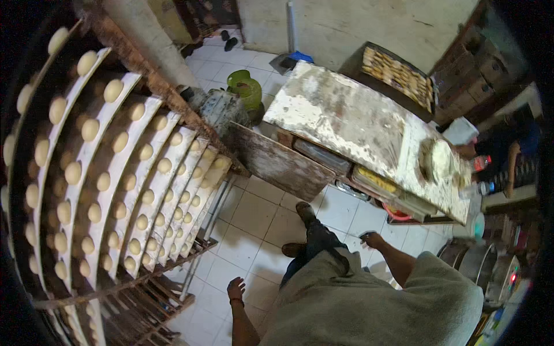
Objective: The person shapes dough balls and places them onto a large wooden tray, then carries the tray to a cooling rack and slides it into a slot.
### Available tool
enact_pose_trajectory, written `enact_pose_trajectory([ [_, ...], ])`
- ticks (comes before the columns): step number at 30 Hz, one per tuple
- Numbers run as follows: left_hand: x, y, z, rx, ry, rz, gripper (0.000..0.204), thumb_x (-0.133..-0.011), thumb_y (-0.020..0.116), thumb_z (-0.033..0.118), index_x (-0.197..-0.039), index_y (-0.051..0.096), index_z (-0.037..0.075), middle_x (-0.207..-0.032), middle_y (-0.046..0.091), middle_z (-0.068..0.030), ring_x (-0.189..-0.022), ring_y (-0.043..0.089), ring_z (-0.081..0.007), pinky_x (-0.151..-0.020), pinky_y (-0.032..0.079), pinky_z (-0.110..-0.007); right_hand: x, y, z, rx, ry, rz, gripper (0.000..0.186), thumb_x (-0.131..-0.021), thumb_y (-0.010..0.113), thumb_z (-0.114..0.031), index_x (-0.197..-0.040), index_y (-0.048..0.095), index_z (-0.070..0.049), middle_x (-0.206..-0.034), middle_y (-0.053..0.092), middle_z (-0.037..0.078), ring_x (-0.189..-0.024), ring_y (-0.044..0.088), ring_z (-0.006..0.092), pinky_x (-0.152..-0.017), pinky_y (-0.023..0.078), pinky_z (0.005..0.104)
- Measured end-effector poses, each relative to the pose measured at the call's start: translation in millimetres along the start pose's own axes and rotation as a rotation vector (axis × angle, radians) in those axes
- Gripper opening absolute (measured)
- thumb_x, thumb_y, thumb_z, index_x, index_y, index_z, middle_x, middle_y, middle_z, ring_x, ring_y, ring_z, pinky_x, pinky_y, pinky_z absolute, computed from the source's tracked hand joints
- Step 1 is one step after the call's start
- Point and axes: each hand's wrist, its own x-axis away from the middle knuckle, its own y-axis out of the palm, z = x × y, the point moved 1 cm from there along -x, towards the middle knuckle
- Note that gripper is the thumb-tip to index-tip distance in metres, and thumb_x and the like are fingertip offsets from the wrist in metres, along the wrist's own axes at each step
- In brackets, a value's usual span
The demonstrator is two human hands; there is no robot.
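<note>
My left hand hangs low over the tiled floor, a cord at its wrist. Its fingers are loosely apart and hold nothing. Nearest to it is a tall rack whose shelves carry long boards with rows of round pale dough balls. My right hand hangs beside my body, short of the worktable. Its fingers look stretched out, with nothing visible in them. The worktable has a worn, flour-dusted top, and a heap of flour or dough lies at its right end.
Beyond the worktable sits a dark tray of browned baked pieces. A board leans between rack and table. A green gas cylinder and a blue dustpan stand further back. Another person's arm shows at right, above large metal pans.
</note>
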Motion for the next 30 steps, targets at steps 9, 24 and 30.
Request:
enact_pose_trajectory([
  [9, 18, 65, 58, -0.222, 0.024, -0.255, 0.042, -0.097, 0.061, 0.032, -0.134, 0.059, 0.011, -0.131, 0.066, -0.0091, -0.110, 0.065, -0.0252, -0.084, 0.052, -0.042, 34, 63, -109, 0.168, 0.045, 0.214, 0.014, -0.087, 0.074, -0.016, -0.096, 0.074, -0.006, -0.083, 0.073, 0.006, -0.064, 0.068, 0.0152, -0.055, 0.054, 0.0297],
  [24, 12, 24, 14, -0.260, -0.218, -0.194, 0.034, -0.100, 0.055, 0.025, -0.131, 0.061, 0.012, -0.119, 0.071, -0.0081, -0.092, 0.068, -0.0236, -0.070, 0.049, -0.039, -57, 64, -161, 0.073, -0.271, 0.042, 0.038, -0.095, 0.065, -0.036, -0.116, 0.071, -0.005, -0.095, 0.076, 0.010, -0.076, 0.072, 0.0188, -0.065, 0.057, 0.0353],
  [30, -35, 29, 8, -0.224, -0.263, -0.230, 0.036, -0.101, 0.057, 0.023, -0.132, 0.061, 0.007, -0.122, 0.070, -0.0114, -0.097, 0.069, -0.0306, -0.074, 0.056, -0.044, -66, 72, -294, 0.389, -0.529, 0.393, 0.026, -0.096, 0.067, -0.020, -0.117, 0.071, -0.004, -0.089, 0.073, 0.009, -0.076, 0.071, 0.0167, -0.072, 0.057, 0.0343],
])
